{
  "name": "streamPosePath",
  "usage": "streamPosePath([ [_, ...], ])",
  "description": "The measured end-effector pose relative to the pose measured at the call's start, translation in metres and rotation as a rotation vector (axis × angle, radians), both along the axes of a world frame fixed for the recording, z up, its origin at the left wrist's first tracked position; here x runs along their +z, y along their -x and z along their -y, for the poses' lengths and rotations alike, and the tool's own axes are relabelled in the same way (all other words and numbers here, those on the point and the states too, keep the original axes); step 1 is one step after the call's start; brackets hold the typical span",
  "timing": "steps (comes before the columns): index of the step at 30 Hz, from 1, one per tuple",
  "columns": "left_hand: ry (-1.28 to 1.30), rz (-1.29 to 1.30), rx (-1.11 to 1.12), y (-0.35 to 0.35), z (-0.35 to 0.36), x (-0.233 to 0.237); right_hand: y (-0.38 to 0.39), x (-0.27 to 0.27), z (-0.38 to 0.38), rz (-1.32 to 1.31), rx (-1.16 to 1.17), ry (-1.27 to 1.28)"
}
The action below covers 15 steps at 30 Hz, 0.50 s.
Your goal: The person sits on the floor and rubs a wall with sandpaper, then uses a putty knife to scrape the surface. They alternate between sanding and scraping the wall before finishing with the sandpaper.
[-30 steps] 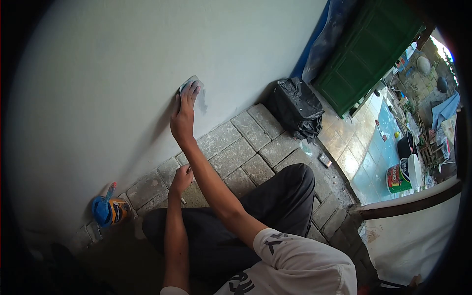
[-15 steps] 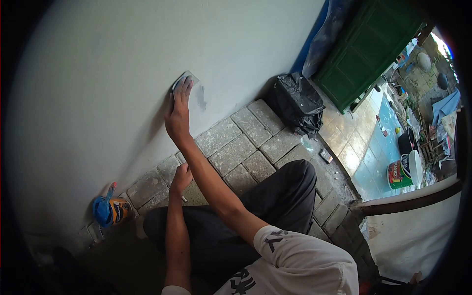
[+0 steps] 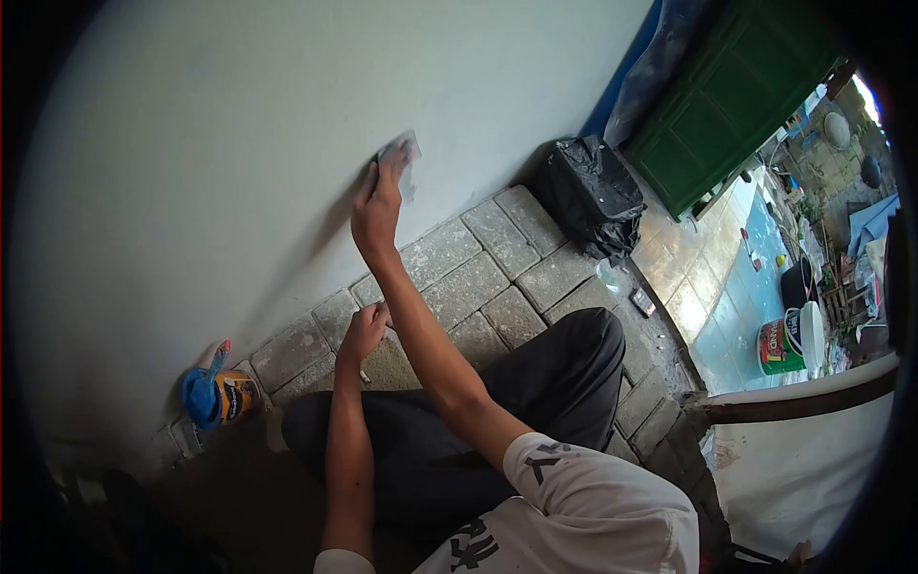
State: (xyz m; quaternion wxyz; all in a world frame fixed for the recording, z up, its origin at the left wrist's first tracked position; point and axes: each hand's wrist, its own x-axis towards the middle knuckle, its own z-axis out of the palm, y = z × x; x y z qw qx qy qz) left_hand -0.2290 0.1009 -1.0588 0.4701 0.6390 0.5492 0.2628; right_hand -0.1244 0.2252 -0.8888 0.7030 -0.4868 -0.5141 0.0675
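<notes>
My right hand (image 3: 381, 206) is stretched out to the white wall (image 3: 210, 172), fingers pressing a thin, flat grey sheet (image 3: 412, 143) against its surface. Just below the fingertips, a darker grey smear (image 3: 410, 187) marks the wall. Lower down, close to my right forearm, my left hand (image 3: 363, 332) is closed above the paving, near my bent knee. A small pale end (image 3: 364, 377) shows beneath that fist; I cannot tell what it holds. To the left, an orange-and-blue can (image 3: 222, 397) with a red-tipped handle (image 3: 224, 350) standing in it sits by the wall's foot.
Grey paving blocks (image 3: 469, 287) run along the wall. A black plastic bag (image 3: 591, 196) stands at the far corner, beside a green door (image 3: 722, 105). On the right are a white-and-green paint bucket (image 3: 792, 340) and a small box (image 3: 643, 302) on the ground.
My right hand has slid the grey sheet to the right along the wall, over part of the smear. My left hand stays closed, and the whole view has shifted slightly.
</notes>
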Motion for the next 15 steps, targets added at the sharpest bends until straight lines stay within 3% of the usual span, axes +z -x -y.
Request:
streamPosePath([
  [3, 0.021, 0.014, 0.01, -0.001, 0.003, 0.01, 0.0, 0.013, 0.0, 0.074, 0.074, -0.022],
  [5, 0.021, 0.018, 0.011, -0.004, 0.002, 0.017, -0.01, -0.019, -0.003, 0.212, 0.012, -0.016],
  [9, 0.125, 0.073, 0.01, -0.007, 0.002, 0.021, -0.017, -0.1, -0.003, 0.078, -0.004, 0.108],
  [12, 0.119, 0.075, 0.009, -0.009, 0.004, 0.028, -0.016, -0.101, -0.006, -0.043, 0.054, 0.262],
  [15, 0.088, 0.045, 0.018, -0.007, 0.006, 0.025, -0.006, -0.021, -0.004, -0.015, 0.062, 0.04],
])
